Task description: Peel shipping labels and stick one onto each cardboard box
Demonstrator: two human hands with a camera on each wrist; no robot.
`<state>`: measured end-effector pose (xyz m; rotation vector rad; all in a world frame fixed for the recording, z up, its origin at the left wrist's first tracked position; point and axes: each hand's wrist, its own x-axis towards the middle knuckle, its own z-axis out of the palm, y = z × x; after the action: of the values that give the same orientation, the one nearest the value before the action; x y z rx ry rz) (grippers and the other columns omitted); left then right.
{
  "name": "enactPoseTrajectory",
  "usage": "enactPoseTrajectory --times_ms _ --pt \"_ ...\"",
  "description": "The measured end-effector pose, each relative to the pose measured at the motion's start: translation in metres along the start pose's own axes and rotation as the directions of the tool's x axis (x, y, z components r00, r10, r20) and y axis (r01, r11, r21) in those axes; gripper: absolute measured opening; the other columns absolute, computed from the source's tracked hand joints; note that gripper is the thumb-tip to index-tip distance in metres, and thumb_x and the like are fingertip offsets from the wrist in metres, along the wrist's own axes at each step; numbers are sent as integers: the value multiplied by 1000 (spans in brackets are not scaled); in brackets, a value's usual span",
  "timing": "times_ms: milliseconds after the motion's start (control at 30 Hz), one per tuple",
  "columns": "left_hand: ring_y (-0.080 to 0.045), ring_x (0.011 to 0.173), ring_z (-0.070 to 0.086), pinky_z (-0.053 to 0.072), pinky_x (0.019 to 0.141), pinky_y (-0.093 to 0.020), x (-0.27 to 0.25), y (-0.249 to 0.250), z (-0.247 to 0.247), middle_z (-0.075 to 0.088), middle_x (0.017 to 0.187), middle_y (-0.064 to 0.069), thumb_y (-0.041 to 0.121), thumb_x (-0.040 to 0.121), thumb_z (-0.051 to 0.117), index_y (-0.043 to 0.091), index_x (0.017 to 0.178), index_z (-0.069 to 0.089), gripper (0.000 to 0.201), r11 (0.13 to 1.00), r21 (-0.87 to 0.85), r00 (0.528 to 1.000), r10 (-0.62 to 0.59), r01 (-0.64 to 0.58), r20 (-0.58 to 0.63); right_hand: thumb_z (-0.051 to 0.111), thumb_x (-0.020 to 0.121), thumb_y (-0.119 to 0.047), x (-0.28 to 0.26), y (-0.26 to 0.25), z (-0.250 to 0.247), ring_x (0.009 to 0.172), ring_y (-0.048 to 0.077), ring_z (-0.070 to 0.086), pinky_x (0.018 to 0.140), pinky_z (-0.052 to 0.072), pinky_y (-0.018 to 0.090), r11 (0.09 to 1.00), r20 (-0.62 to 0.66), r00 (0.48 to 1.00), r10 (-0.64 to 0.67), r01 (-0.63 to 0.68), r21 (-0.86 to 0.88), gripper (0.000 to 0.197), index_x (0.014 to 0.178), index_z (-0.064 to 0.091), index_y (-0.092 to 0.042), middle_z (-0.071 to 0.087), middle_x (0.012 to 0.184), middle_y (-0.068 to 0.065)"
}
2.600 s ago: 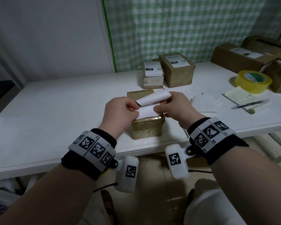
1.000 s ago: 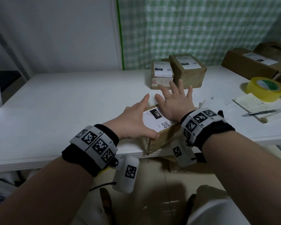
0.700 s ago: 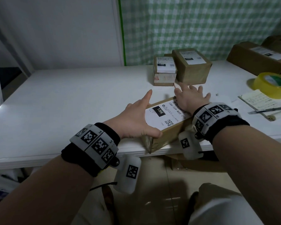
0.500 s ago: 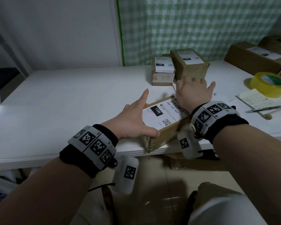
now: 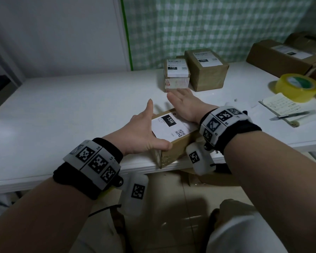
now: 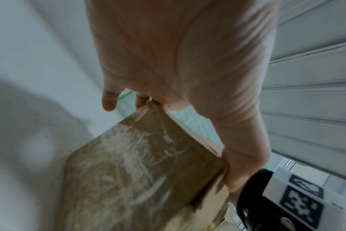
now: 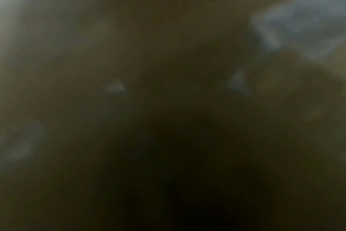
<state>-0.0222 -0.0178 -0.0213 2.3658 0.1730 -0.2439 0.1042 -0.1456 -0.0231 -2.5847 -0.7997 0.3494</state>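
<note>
cardboard box (image 5: pixel 173 148) at our table edge, our left hand (image 5: pixel 139 132) holds its side, fingers straight, our right hand (image 5: pixel 186 105) flat on the label (image 5: pixel 171 127) reading "15h"

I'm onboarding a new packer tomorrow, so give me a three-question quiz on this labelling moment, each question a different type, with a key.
1. True or false: the near box already carries a label.
2. Which hand lies flat over the far end of that label? A. left hand B. right hand
3. Fill in: the large black print on the label reads ____.

Key:
1. True; the white label lies on its top face.
2. B; the left hand braces the box's left side with the thumb along the near edge.
3. 15H
</note>
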Motion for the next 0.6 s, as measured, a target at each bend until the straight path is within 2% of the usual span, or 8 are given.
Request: enactPoseTrajectory --times_ms 100,133,233,300,367,467,533,600 --pt "-21 123 41 37 106 -38 0 0 2 45 137 3 58 43 72 21 147 -19 143 1000 27 1000 -9 9 -4 17 105 -26 -13 -1 -5 146 26 11 117 6 32 998 -8 999 -39 39 39 47 148 24 -10 18 159 8" --pt "-22 123 41 37 106 -39 0 1 2 45 137 3 58 44 71 20 147 -20 143 999 35 1000 -9 9 -7 15 105 -25 -19 0 -8 147 26 8 115 4 30 999 8 999 -42 42 30 47 149 22 -8 14 160 6" --pt "-22 122 41 39 105 -39 2 3 3 46 134 4 56 45 70 18 147 -20 141 999 48 1000 -5 6 -27 13 105 -26 -29 6 -9 148 26 1 116 -1 33 998 17 1000 -17 16 55 48 148 21 -7 7 161 3" --pt "-23 122 42 39 104 -40 3 4 3 47 133 3 55 46 71 18 147 -20 140 998 56 999 -2 3 -32 13 104 -31 -36 11 -5 148 24 1 118 1 35 994 -9 1000 11 -10 107 50 150 17 -11 8 161 3" --pt "-23 121 42 39 104 -40 4 5 3 47 133 3 53 49 72 19 147 -20 138 998 62 1000 2 -1 -26 17 103 -38 -43 17 -2 148 20 5 119 4 34 980 -41 998 50 -41 194 53 152 14 -17 12 161 2" --pt "-21 116 46 39 102 -34 6 5 -2 47 132 3 40 61 79 22 149 -15 130 999 46 1000 3 -3 5 26 102 -34 -56 22 2 145 19 20 115 14 29 936 -54 992 111 -86 340 51 150 22 -16 23 158 3" --pt "-19 113 47 40 94 -26 7 6 -9 46 133 3 26 67 78 25 150 -7 119 999 42 999 -4 2 50 35 99 -25 -62 22 5 137 24 35 112 25 33 876 -51 985 168 -125 466 49 147 29 -16 35 152 8" --pt "-18 112 46 42 84 -23 4 13 -15 41 137 1 16 65 76 25 152 2 114 997 74 994 -18 10 109 40 94 -20 -64 19 12 125 29 46 107 36 40 842 -68 977 204 -140 522 46 140 36 -16 43 141 14"
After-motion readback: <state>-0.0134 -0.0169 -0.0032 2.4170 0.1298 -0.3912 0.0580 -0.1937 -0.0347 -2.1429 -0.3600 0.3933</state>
